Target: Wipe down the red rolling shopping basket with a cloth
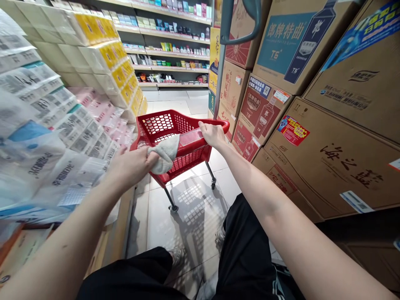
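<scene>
A small red plastic shopping cart (168, 125) on wheels stands on the tiled floor in front of me, its basket empty. My left hand (133, 164) is closed on a pale cloth (165, 153) pressed against the cart's red handle bar (193, 137). At the right end of that bar, my right hand (212, 133) is wrapped round it. Both my arms reach forward, and my legs in black trousers show below.
Stacked packs of tissue paper (46, 125) and yellow packs (115, 66) line the left side. Brown cardboard cartons (328, 158) are piled high on the right. The narrow tiled aisle (193, 208) leads to shelves of goods (168, 46) at the back. A grey handle (246, 25) hangs above.
</scene>
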The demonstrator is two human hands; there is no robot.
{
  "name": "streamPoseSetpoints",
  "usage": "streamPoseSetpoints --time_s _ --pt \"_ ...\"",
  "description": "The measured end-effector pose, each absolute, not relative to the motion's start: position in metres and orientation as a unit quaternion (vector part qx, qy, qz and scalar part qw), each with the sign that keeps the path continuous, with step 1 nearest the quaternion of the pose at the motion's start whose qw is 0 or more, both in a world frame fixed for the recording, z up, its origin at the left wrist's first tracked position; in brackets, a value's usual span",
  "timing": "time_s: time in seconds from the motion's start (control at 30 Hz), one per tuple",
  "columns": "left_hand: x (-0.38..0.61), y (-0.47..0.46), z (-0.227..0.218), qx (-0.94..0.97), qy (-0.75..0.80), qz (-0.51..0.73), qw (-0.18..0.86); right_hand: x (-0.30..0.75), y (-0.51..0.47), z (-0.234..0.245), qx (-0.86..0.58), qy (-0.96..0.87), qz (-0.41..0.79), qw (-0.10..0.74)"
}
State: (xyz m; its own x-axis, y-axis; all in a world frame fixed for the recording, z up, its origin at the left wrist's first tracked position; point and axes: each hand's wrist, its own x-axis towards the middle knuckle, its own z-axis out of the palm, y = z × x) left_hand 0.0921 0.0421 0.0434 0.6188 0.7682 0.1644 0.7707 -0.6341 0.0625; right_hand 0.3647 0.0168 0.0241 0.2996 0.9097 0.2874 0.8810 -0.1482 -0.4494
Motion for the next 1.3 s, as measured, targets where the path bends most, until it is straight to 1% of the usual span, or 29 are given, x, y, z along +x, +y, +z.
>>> streamPoseSetpoints --time_s 0.07,0.17,0.27,0.37,0.5,0.63,0.67,0.7,0.77,0.83,0.9,0.97,1.03,1.1,1.2,1.3 --pt "0.084 0.045 0.045 -0.893 -0.441 -0.079 0.044 0.363 0.018 0.024 -0.761 -0.591 0.016 0.267" --pt "0.096 0.036 0.047 -0.893 -0.424 -0.109 0.101 0.362 0.019 0.024 -0.766 -0.591 0.004 0.254" --pt "0.118 0.022 0.046 -0.905 -0.407 -0.082 0.091 0.364 0.018 0.024 -0.765 -0.596 -0.010 0.244" --pt "0.134 0.020 0.045 -0.911 -0.403 -0.059 0.061 0.368 0.019 0.029 -0.771 -0.594 -0.001 0.230" --pt "0.146 0.040 0.050 -0.928 -0.372 -0.003 0.007 0.362 0.025 0.039 -0.796 -0.572 0.053 0.190" --pt "0.157 0.055 0.057 -0.934 -0.320 0.027 -0.154 0.346 0.032 0.043 -0.827 -0.523 0.049 0.198" --pt "0.159 0.054 0.057 -0.931 -0.315 0.024 -0.183 0.344 0.032 0.043 -0.833 -0.513 0.045 0.203" --pt "0.161 0.051 0.057 -0.928 -0.319 0.019 -0.190 0.343 0.032 0.042 -0.835 -0.508 0.042 0.206" --pt "0.162 0.039 0.053 -0.927 -0.349 -0.004 -0.140 0.345 0.030 0.041 -0.834 -0.510 0.038 0.205" --pt "0.160 0.021 0.046 -0.925 -0.374 -0.049 -0.046 0.350 0.028 0.040 -0.832 -0.517 0.032 0.200" --pt "0.154 0.002 0.037 -0.925 -0.361 -0.113 0.037 0.355 0.025 0.040 -0.828 -0.525 0.023 0.197" --pt "0.143 -0.012 0.028 -0.929 -0.318 -0.166 0.089 0.359 0.024 0.039 -0.820 -0.537 0.016 0.198" --pt "0.129 -0.020 0.018 -0.935 -0.269 -0.206 0.104 0.362 0.022 0.039 -0.811 -0.550 0.015 0.198" --pt "0.112 -0.021 0.009 -0.935 -0.242 -0.241 0.095 0.364 0.021 0.039 -0.805 -0.558 0.018 0.198" --pt "0.092 -0.013 0.002 -0.925 -0.254 -0.275 0.070 0.365 0.020 0.039 -0.802 -0.562 0.017 0.200" --pt "0.086 -0.001 0.008 -0.922 -0.277 -0.268 0.035 0.364 0.022 0.038 -0.801 -0.564 0.012 0.201"
